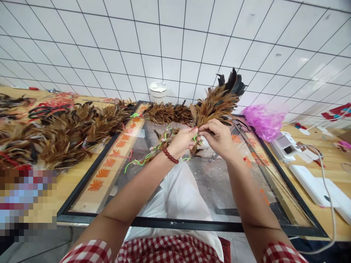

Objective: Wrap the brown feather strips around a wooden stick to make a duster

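Observation:
My left hand (183, 141), with a beaded bracelet on its wrist, is closed around the base of a brown feather bundle (219, 100). The bundle's dark tips point up and to the right, toward the tiled wall. My right hand (218, 137) pinches close beside the left, at the same base; its fingertips hide what exactly lies between them. A bit of bright green cord shows between the hands. Below and left of them, short feathers with green cord (134, 162) lie on the glass panel (219, 193). Behind my hands a feather garland (167, 112) stretches across the far edge.
More brown feather garlands (68, 135) heap up on the left table, with red cords (60, 100) behind. A white tub (158, 91) stands by the wall. On the right are a purple plastic bag (264, 118), eyeglasses (241, 125), a white device (285, 146) and a cabled white block (309, 184).

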{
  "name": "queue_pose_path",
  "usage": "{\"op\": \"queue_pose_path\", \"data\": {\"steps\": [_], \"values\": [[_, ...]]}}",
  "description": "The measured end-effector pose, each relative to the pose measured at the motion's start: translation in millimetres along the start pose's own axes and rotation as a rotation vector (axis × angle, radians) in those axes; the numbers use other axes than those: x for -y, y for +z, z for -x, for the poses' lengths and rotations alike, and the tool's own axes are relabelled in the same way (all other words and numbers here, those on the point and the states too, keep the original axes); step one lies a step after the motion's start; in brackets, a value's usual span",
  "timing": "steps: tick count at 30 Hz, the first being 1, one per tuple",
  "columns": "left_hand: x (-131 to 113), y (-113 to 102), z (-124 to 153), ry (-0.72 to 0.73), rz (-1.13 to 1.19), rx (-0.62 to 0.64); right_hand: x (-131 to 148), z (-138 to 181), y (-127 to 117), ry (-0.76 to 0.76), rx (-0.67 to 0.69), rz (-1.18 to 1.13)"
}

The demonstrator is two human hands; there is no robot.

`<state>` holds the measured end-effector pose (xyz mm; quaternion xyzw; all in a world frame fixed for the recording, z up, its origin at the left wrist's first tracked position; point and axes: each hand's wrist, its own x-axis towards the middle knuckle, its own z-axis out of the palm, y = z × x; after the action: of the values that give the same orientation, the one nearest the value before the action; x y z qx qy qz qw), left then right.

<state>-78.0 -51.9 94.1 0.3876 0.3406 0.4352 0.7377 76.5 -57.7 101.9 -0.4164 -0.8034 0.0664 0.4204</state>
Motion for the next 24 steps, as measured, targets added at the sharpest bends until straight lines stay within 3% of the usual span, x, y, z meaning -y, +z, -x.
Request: {"op": "queue_pose_path", "data": {"steps": [6, 12, 15, 18, 21, 24], "values": [[-3.1, -2.7, 0.8, 0.011, 0.028, 0.077, -2.4, 0.8, 5.2, 0.09, -0.169, -0.036], [-1.7, -0.7, 1.3, 0.044, 0.016, 0.039, -3.3, 1.1, 7.9, 0.07, -0.186, -0.083], [-6.0, -1.0, 2.2, -0.006, 0.099, 0.024, -11.4, 0.4, 18.6, 0.135, -0.343, -0.136], [-16.0, -0.9, 7.1, -0.1, 0.213, 0.07, -23.0, -2.3, 33.2, 0.32, -0.489, -0.267], [-24.4, 0.9, 13.4, -0.157, 0.295, 0.099, -26.7, -3.8, 45.2, 0.485, -0.419, -0.428], [-26.8, 1.3, 15.6, -0.155, 0.306, 0.125, -20.0, -2.1, 49.1, 0.495, -0.145, -0.696]]}}
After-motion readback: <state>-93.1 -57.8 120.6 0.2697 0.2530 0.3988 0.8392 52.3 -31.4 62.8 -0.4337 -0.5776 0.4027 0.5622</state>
